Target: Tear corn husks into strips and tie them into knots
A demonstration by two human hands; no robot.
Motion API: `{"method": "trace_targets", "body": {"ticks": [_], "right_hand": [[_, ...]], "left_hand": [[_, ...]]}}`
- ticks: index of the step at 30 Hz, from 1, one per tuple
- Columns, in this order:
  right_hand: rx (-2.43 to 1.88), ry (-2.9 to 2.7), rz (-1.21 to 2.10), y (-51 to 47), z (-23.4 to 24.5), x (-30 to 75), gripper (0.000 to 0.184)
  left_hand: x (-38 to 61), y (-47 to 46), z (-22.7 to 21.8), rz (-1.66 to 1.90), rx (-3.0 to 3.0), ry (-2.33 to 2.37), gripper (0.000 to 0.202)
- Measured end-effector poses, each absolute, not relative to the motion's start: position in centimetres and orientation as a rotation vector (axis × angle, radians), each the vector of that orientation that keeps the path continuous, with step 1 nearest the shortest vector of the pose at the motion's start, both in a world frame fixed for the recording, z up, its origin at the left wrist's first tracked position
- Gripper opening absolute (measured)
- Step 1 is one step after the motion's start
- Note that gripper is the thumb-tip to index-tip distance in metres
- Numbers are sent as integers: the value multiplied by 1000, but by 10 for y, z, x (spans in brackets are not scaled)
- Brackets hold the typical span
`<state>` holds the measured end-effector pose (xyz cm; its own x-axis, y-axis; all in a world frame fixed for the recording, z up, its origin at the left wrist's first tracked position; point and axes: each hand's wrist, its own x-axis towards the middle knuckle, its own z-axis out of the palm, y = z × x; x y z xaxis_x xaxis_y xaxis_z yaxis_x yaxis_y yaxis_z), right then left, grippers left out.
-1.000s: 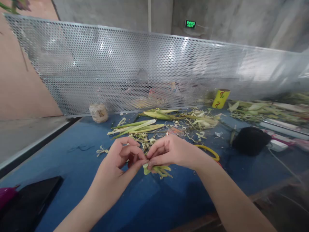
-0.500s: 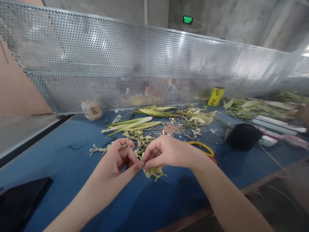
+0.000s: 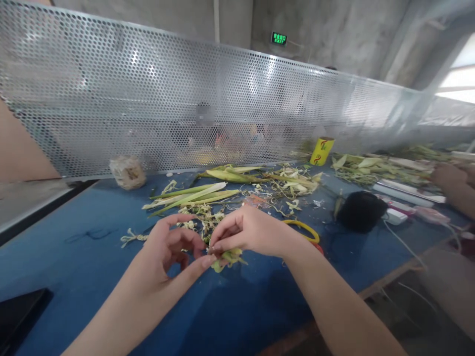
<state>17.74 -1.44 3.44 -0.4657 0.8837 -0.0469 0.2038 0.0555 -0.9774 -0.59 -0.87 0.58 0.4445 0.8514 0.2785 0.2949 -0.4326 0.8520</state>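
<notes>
My right hand (image 3: 250, 231) pinches a small bundle of pale green corn husk (image 3: 230, 258), whose frayed end sticks out below the fingers. Facing it, my left hand (image 3: 163, 269) has its fingers curved and apart, with the thumb tip close to the right fingertips. Whether the left thumb touches the husk I cannot tell. Behind the left fingers, a braided strip of husk (image 3: 131, 238) lies on the blue table (image 3: 104, 267). Knotted husk pieces (image 3: 202, 217) lie just beyond both hands and are partly hidden by them.
Long husk leaves (image 3: 200, 194) and scraps lie towards the perforated metal screen (image 3: 166, 99). A wrapped roll (image 3: 128, 173) stands left, a yellow can (image 3: 321, 151) right. Yellow-handled scissors (image 3: 302, 230), a black bundle (image 3: 361, 211) and another person's hand (image 3: 451, 180) are farther right.
The fingers of my left hand have opened and drawn back from the right fingertips. My right hand keeps its pinch on the husk. The whole view has shifted slightly.
</notes>
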Motion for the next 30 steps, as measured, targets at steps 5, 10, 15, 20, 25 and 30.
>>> {"method": "trace_targets", "body": {"ticks": [5,10,15,20,25,30], "right_hand": [[-1068,-1657,1457,-10,30,179,8],[-1081,-1596,1498,-13,31,177,4],[-1069,-1488,1556,-15,32,173,7],[-1082,-1526,1573,-15,33,174,7],[-986,-1507,1525,-17,29,167,4],[-924,-1566,1533,-18,20,157,2]], "left_hand": [[-6,-7,4,916,1900,1006,51],[-6,-11,9,1000,1937,986,53],[-6,-15,10,1010,2007,976,44],[-5,-11,6,1059,1867,1034,40],[3,-13,6,969,1471,980,44],[9,-20,10,742,1280,930,35]]}}
